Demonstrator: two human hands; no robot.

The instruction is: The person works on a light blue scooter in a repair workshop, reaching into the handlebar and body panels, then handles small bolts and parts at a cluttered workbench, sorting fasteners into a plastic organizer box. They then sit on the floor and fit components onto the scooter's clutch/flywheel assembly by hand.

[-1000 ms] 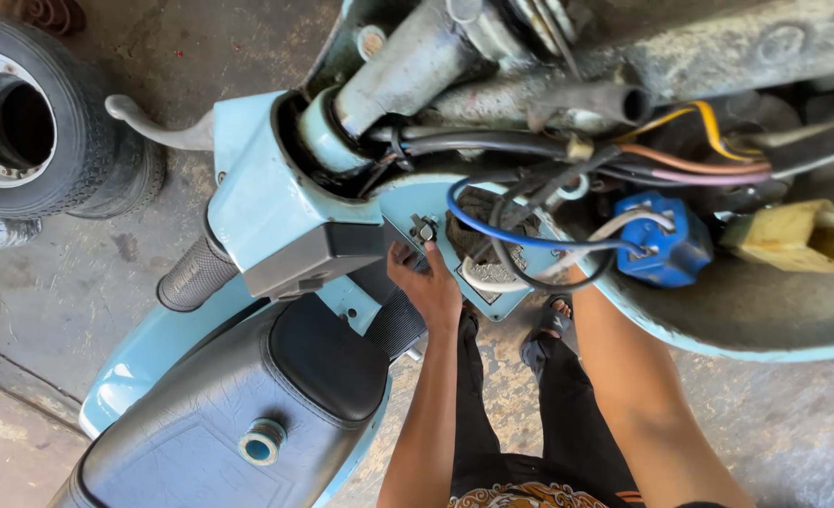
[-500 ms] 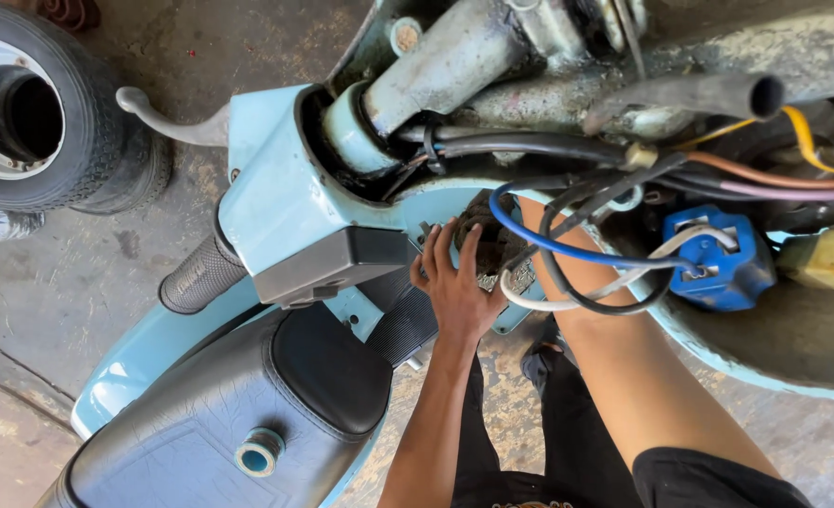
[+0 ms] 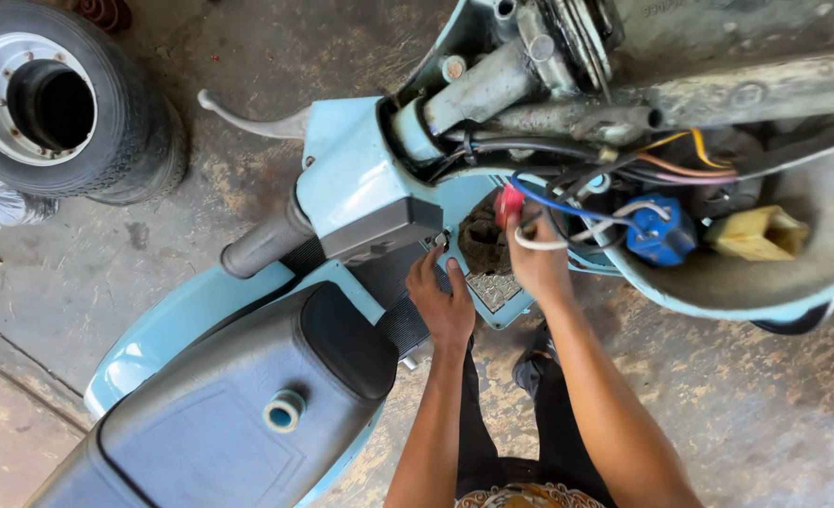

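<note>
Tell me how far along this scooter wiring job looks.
Done: the light-blue scooter headset shell lies open, wires exposed. In hand: the right hand holds a red-handled tool at the loose wire bundle; the left hand steadies below. Left: wires still hang out, shell unclosed.

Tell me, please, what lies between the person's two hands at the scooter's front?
In the head view, between the left hand and the right hand lie a dark brown rough lump and, below it, a perforated metal plate on the light blue scooter body.
</note>
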